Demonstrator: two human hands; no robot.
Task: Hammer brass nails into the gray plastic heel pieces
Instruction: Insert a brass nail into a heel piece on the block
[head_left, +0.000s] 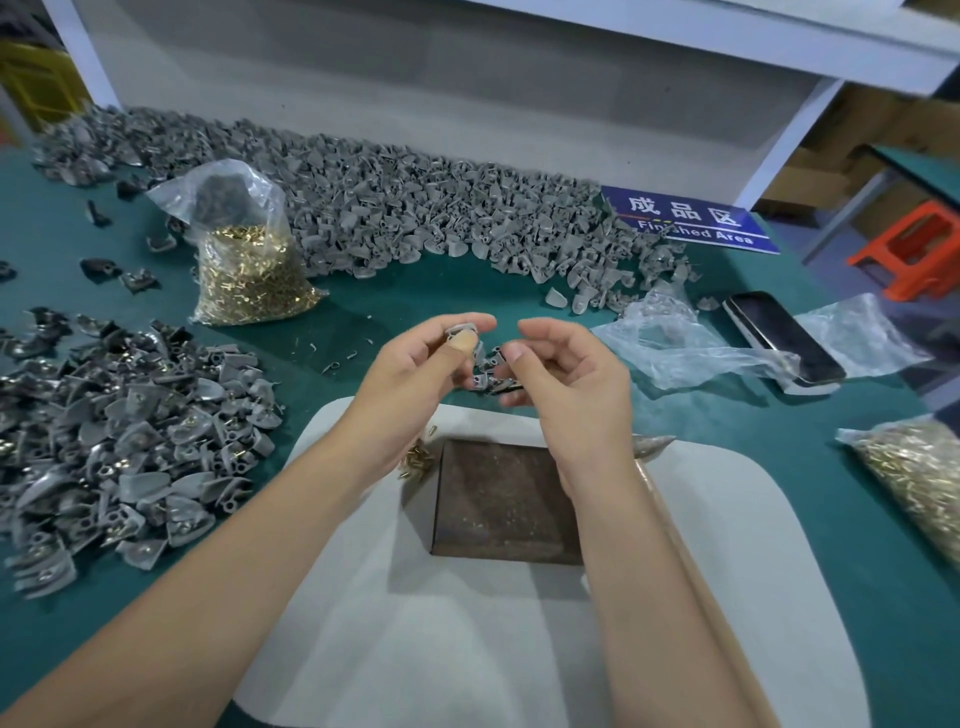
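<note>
My left hand (415, 371) pinches one gray heel piece (461, 328) between thumb and fingertips, raised above the table. My right hand (563, 374) curls its fingers round several more gray heel pieces (488, 371) held between the two hands. Below them a dark square metal block (506, 501) lies on a white pad (519, 639). A small heap of loose brass nails (418, 460) sits at the block's left edge. A hammer handle (675, 525) runs under my right forearm, its head hidden.
A long pile of gray heel pieces (415, 208) lines the back of the green table (389, 296). Nailed pieces (130, 441) are heaped at left. Bags of brass nails (249, 270) stand back left and lie far right (914, 467). A phone (784, 335) and crumpled plastic (675, 348) lie at right.
</note>
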